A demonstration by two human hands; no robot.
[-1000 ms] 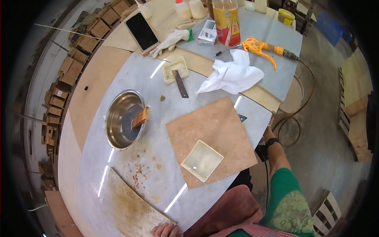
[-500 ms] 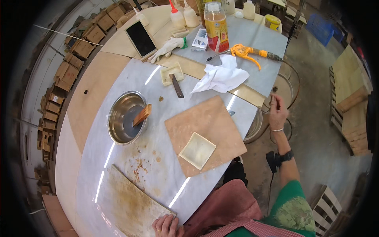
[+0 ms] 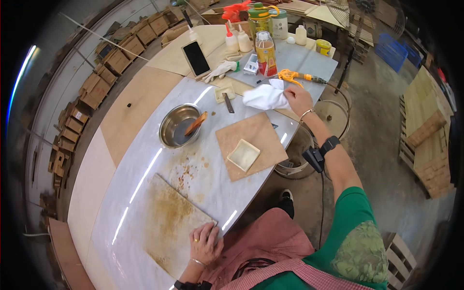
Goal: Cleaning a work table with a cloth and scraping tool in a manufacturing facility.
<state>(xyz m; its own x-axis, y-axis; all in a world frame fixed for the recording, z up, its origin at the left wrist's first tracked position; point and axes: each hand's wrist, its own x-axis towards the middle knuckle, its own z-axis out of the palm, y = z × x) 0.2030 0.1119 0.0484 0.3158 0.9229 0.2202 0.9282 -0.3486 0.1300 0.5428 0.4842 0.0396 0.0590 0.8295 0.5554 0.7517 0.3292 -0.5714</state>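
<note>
My right hand [image 3: 298, 100] is closed on the right end of a crumpled white cloth [image 3: 265, 96] at the far side of the table. Right behind the cloth lies an orange air blow gun [image 3: 296, 76] with a hose. My left hand [image 3: 205, 245] rests flat, fingers a little apart, on the near corner of a brown-stained board [image 3: 176, 217]. Between the hands, a shallow cream-coloured tray [image 3: 243, 155] sits on a square tan board [image 3: 270, 140]. A steel bowl [image 3: 166, 126] to the left has a wooden piece [image 3: 196, 123] leaning in it.
A small tray [image 3: 218, 92] with a dark flat blade [image 3: 228, 103] lies beyond the bowl. Toward the back are a phone [image 3: 196, 59], a glove [image 3: 220, 71], squeeze bottles [image 3: 232, 43] and a labelled bottle [image 3: 266, 55]. A bucket [image 3: 296, 166] stands beside the table's right edge.
My right hand has moved left from beyond the table's edge and taken hold of the white cloth. The left hand stays on the stained board. The whole view has shifted.
</note>
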